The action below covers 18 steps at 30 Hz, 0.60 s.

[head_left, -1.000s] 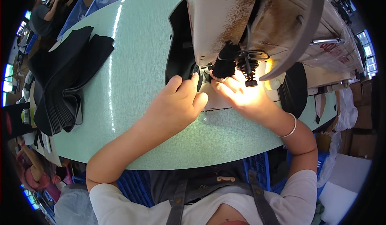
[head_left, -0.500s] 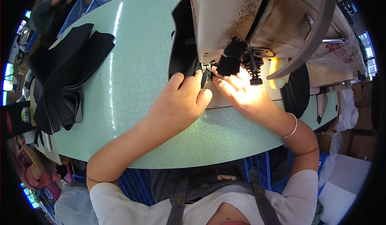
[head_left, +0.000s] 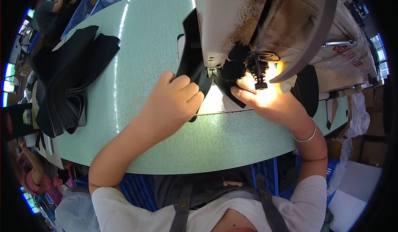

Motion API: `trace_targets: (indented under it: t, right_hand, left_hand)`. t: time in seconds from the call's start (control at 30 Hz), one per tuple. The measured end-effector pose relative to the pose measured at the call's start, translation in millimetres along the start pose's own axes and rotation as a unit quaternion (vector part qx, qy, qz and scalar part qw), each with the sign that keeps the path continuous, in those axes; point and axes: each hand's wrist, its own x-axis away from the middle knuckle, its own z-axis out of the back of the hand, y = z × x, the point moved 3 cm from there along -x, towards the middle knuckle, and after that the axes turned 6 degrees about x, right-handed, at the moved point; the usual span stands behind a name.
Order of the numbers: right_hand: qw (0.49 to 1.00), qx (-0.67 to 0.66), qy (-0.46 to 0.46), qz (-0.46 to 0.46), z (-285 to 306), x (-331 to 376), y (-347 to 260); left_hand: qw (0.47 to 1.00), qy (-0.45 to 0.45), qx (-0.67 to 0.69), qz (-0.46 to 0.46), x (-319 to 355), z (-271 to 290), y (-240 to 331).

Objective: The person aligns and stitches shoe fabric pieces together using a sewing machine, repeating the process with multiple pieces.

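At the sewing machine (head_left: 226, 20), a black sheet-like piece (head_left: 191, 51) runs along the left of the machine head and down to the presser foot (head_left: 212, 71). My left hand (head_left: 176, 99) is closed on its near edge, left of the foot. To the right of the foot, my right hand (head_left: 265, 99) pinches a second black edge (head_left: 229, 91), under the lit lamp area. The two black edges part in a V in front of the needle area. Whether they are one piece or two, I cannot tell. The fingertips of my left hand are partly hidden.
A stack of black cut pieces (head_left: 62, 86) lies on the left of the pale green table (head_left: 145, 37). More black material (head_left: 306, 84) rests right of my right hand. A spring tension part (head_left: 259, 70) hangs from the machine above that hand. Co-workers sit at the far left.
Both hands have drawn apart from the presser foot, the left one to the left and nearer, the right one to the right. The black edges between them have spread open, and the piece has slid nearer.
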Motion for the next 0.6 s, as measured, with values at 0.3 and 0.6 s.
trace_targets:
  t: [0.3,0.6]
  right_hand:
    - [0.992,-0.007,0.12,-0.037,-14.6,-0.9,-19.9]
    - [0.987,-0.017,0.159,-0.013,-22.4,-4.5,-24.0]
  left_hand:
    - [0.998,0.022,0.043,0.044,-1.4,-8.2,10.5]
    - [0.992,0.071,0.103,0.031,0.7,-15.7,8.1]
